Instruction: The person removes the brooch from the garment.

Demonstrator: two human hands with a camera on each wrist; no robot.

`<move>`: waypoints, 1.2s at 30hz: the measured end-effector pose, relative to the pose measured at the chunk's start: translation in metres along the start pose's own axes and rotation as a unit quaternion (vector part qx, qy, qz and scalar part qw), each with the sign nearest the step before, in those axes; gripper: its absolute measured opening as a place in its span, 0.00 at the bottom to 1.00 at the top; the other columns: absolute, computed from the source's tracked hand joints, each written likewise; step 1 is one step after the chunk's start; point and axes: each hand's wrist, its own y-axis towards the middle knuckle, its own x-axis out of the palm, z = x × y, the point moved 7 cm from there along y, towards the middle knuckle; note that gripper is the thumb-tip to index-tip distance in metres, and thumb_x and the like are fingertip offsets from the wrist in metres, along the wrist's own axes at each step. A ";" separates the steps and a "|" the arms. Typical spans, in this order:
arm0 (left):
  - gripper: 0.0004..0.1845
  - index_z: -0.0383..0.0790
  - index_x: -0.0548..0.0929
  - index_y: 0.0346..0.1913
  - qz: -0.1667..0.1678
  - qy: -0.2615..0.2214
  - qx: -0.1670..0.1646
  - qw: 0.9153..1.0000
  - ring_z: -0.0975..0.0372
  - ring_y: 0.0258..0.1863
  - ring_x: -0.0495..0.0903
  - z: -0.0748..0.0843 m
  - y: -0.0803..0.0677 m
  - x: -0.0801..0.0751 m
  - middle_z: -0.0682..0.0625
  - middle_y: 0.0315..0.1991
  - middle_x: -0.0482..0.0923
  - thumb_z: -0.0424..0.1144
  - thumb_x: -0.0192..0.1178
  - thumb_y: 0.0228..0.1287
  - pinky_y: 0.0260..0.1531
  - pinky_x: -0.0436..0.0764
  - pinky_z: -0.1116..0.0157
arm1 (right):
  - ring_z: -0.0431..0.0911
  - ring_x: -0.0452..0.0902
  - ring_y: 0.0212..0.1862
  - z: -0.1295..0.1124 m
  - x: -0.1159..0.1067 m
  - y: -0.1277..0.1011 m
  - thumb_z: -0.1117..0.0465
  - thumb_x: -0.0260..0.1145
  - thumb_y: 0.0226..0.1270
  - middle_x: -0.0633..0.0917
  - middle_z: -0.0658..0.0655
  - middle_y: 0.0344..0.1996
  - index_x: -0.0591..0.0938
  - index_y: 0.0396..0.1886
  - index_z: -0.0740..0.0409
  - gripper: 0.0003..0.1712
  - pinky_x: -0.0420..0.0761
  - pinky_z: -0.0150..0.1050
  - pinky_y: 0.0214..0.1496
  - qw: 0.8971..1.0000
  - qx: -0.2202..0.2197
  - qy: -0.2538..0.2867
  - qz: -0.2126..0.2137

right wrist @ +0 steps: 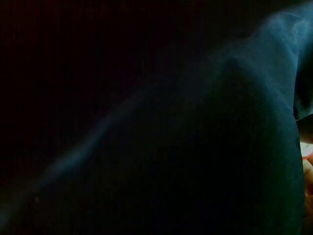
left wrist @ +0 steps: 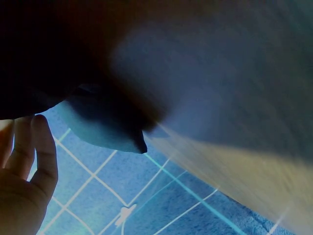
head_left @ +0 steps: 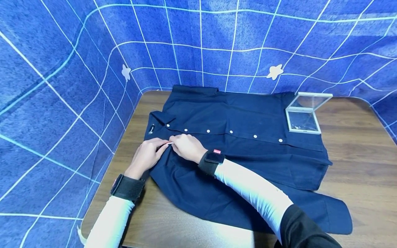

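Dark navy shirt (head_left: 242, 144) lies flat on the wooden worktop (head_left: 356, 165), button side up, row of white buttons (head_left: 231, 132) running across it, collar end toward the left. One sleeve trails off toward the near right edge of the worktop.

Left hand (head_left: 145, 156) and right hand (head_left: 187, 147) meet on the shirt near the collar end, just below the button row. Both sets of fingers curl in and pinch a small white object (head_left: 170, 143) between them, fingertips touching or almost touching; what the object is, cannot tell. It sits right on the fabric.

Both wrists wear black straps with white sleeves behind them; the right strap carries a small red tag (head_left: 216, 151).

Left wrist view: fingers (left wrist: 41, 147) loosely curled, dark cloth blurred above them. Right wrist view is nearly black, only dark cloth filling it.

Open clear plastic box (head_left: 304, 115) rests at the far right, partly on the shirt's hem. Blue checked cloth (head_left: 62, 86) with white lines backs the worktop.
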 end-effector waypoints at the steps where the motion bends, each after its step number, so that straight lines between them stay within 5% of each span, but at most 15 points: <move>1: 0.07 0.43 0.89 0.42 0.001 0.000 0.001 1.000 0.55 0.41 0.87 0.000 0.000 0.000 0.49 0.38 0.88 0.39 0.63 0.66 0.41 0.83 0.54 | 0.42 0.84 0.34 0.000 0.000 0.000 0.60 0.59 0.72 0.87 0.50 0.35 0.82 0.41 0.53 0.06 0.82 0.36 0.34 1.000 0.000 0.001 0.000; 36: 0.09 0.41 0.89 0.43 -0.010 -0.007 -0.001 1.000 0.56 0.41 0.87 0.004 0.001 0.001 0.48 0.38 0.88 0.41 0.63 0.67 0.41 0.84 0.55 | 0.42 0.83 0.31 0.002 -0.001 -0.001 0.61 0.59 0.71 0.87 0.50 0.33 0.82 0.42 0.52 0.06 0.81 0.36 0.31 1.000 0.007 0.007 -0.004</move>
